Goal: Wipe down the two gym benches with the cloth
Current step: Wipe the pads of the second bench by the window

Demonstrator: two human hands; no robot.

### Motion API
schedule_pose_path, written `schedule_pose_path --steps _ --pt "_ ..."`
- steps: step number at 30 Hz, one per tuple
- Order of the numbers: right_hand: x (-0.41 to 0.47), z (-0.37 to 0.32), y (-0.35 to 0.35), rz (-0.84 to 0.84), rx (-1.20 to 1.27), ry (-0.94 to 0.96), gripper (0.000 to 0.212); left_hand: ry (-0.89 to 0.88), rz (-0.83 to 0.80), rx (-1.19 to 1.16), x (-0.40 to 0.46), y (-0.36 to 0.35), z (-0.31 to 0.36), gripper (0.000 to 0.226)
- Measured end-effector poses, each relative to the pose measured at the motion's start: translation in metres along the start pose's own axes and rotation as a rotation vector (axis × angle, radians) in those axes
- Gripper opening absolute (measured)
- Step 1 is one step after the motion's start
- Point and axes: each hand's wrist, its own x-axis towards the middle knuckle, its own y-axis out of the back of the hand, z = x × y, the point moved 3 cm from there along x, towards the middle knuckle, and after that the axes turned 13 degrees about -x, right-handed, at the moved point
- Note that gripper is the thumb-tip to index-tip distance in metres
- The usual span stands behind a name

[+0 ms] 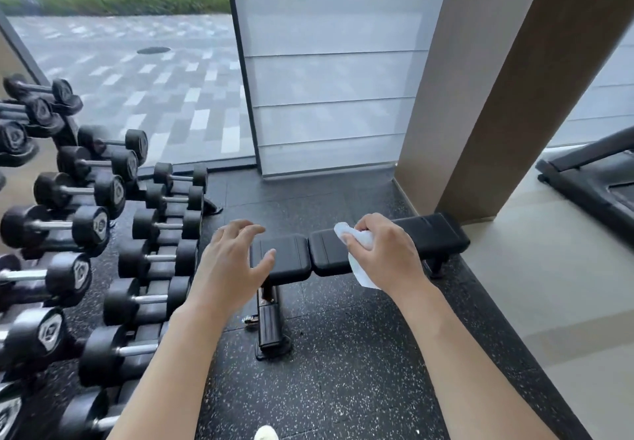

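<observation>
Speckled floor (343,371), dumbbell rack (103,233) left of bench (291,257), pillar (480,96) right.

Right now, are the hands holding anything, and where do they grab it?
The right hand holds the white cloth, bunched around its middle, with both ends sticking out. The left hand is open and holds nothing.

We see a soft white cloth (360,238), a smooth, faintly glossy black padded bench (343,251), matt speckled black rubber floor (343,354), and bright metal-handled black dumbbells (55,226) left.
</observation>
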Motion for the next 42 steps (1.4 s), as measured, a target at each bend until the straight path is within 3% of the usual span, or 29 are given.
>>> schedule_pose_path --steps 9,20,32,42 --pt "0.120 -0.074 -0.058 -0.029 -0.029 0.001 0.029 -0.009 -0.028 -0.048 0.124 0.042 -0.077 0.053" --pt "0.219 -0.104 -0.129 -0.110 -0.050 0.004 0.026 0.011 -0.015 0.014 0.217 0.057 -0.158 0.055" --pt "0.345 -0.055 -0.236 -0.211 0.074 0.014 0.018 0.051 0.015 0.034 0.339 0.007 -0.208 0.052" --pt "0.422 0.002 -0.395 -0.361 0.191 -0.012 0.021 0.122 -0.079 0.109 0.433 -0.080 -0.311 0.050"
